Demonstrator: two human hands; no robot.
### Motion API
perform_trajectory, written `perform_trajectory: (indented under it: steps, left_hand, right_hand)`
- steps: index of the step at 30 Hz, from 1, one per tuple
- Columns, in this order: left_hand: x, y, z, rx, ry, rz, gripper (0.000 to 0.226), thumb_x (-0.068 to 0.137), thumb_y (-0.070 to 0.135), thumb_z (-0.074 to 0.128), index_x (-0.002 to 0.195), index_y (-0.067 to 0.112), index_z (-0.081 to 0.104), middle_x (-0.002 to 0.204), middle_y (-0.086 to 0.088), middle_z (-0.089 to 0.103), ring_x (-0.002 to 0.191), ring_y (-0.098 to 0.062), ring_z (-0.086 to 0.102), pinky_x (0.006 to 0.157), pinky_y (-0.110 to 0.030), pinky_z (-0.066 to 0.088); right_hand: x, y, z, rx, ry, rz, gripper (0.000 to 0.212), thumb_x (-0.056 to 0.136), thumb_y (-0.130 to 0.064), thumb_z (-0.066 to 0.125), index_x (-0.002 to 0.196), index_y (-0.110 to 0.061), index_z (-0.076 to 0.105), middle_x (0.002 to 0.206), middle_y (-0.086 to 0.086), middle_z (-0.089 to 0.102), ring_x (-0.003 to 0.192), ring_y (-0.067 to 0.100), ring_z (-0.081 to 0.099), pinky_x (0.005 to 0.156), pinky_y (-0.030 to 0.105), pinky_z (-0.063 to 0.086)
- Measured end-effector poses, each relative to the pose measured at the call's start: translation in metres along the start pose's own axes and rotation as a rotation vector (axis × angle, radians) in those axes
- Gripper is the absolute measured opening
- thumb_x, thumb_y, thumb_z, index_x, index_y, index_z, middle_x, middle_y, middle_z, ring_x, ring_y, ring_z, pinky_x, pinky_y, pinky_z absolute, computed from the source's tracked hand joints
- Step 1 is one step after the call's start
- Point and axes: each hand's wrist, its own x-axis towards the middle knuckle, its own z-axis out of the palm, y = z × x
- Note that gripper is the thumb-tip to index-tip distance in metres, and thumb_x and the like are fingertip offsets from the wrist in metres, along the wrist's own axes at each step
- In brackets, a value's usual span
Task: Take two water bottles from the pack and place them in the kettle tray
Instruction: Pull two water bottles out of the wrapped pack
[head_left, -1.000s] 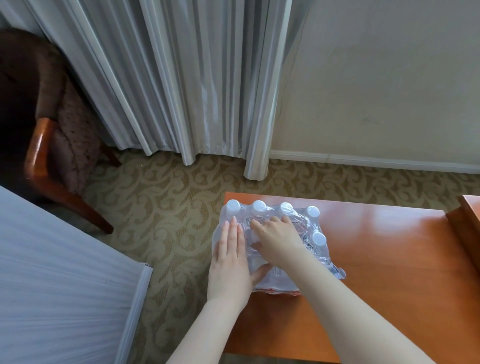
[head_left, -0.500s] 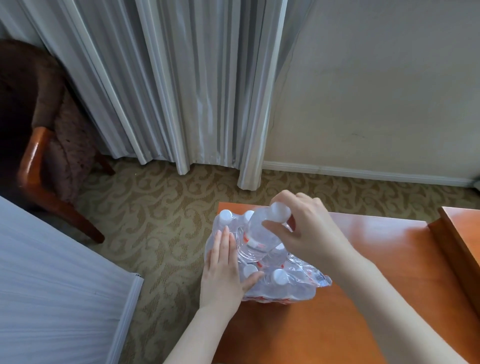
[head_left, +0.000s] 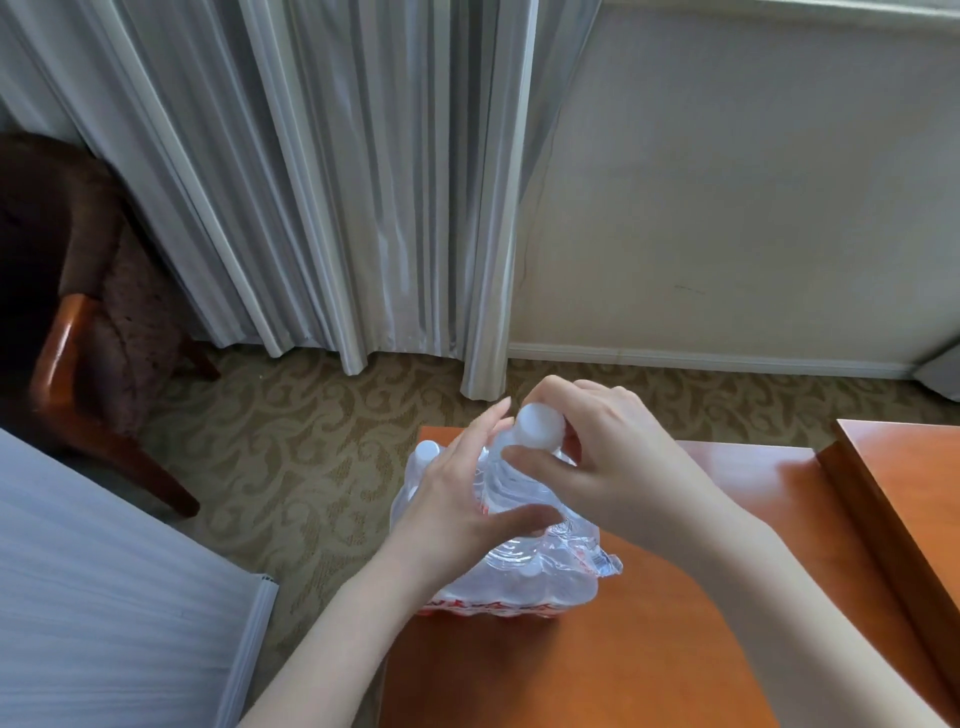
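Sitting at the near left corner of the glossy orange-brown wooden table (head_left: 675, 597): the clear shrink-wrapped plastic pack of small water bottles (head_left: 524, 577). Rising out of it, neck tilted toward the camera: a clear plastic water bottle with a white cap (head_left: 524, 467). Pinching the neck just under the cap with curled fingers: the right hand (head_left: 618, 467). Wrapping the body, thumb crossing the front, fingers half closed: the left hand (head_left: 457, 504). Hanging behind: pale grey pleated curtains (head_left: 337, 182).
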Motion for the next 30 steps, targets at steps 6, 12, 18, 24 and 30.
perform_trajectory:
  steps: [6, 12, 18, 24, 30]
  left_hand:
    - [-0.013, 0.023, -0.003, -0.148, 0.136, 0.112, 0.032, 0.065, 0.034, 0.073, 0.094, 0.033, 0.059, 0.089, 0.020, 0.065, 0.086, -0.001, 0.063, 0.072, -0.017, 0.051]
    - [-0.025, 0.014, -0.015, -0.164, 0.358, 0.046, 0.030, 0.067, 0.048, 0.069, 0.088, 0.029, 0.063, 0.085, 0.009, 0.068, 0.083, -0.011, 0.065, 0.073, -0.023, 0.051]
    - [-0.037, 0.007, -0.036, -0.188, 0.425, 0.043, 0.031, 0.066, 0.047, 0.067, 0.086, 0.024, 0.063, 0.083, 0.000, 0.068, 0.080, -0.016, 0.065, 0.073, -0.020, 0.052]
    - [-0.034, 0.011, -0.050, -0.187, 0.437, 0.063, 0.035, 0.066, 0.043, 0.070, 0.089, 0.018, 0.063, 0.084, 0.003, 0.068, 0.077, -0.009, 0.064, 0.069, -0.011, 0.050]
    - [-0.024, 0.013, -0.051, -0.206, 0.433, 0.079, 0.033, 0.068, 0.042, 0.067, 0.088, 0.017, 0.062, 0.083, -0.001, 0.066, 0.077, -0.015, 0.064, 0.071, -0.022, 0.053]
  right_hand:
    - [0.003, -0.021, 0.003, 0.037, -0.047, -0.091, 0.029, 0.083, -0.043, 0.060, 0.079, -0.020, 0.043, 0.061, -0.009, 0.041, 0.062, 0.009, 0.039, 0.062, 0.021, 0.024]
    - [0.010, 0.008, 0.033, 0.533, 0.187, 0.121, 0.018, 0.083, -0.045, 0.057, 0.093, -0.030, 0.056, 0.063, -0.009, 0.053, 0.056, 0.004, 0.048, 0.054, 0.011, 0.038]
    - [0.000, 0.090, 0.126, -0.050, -0.118, 0.339, 0.034, 0.088, -0.037, 0.056, 0.113, -0.014, 0.057, 0.109, 0.004, 0.064, 0.108, 0.025, 0.051, 0.090, 0.036, 0.042]
    - [0.000, 0.114, 0.179, -0.471, -0.308, 0.335, 0.035, 0.082, -0.044, 0.055, 0.103, -0.017, 0.051, 0.109, -0.001, 0.065, 0.108, 0.023, 0.049, 0.090, 0.037, 0.032]
    - [0.011, 0.114, 0.194, -0.391, -0.236, 0.524, 0.022, 0.072, -0.032, 0.063, 0.077, -0.023, 0.043, 0.087, -0.005, 0.066, 0.102, 0.019, 0.046, 0.082, 0.037, 0.024]
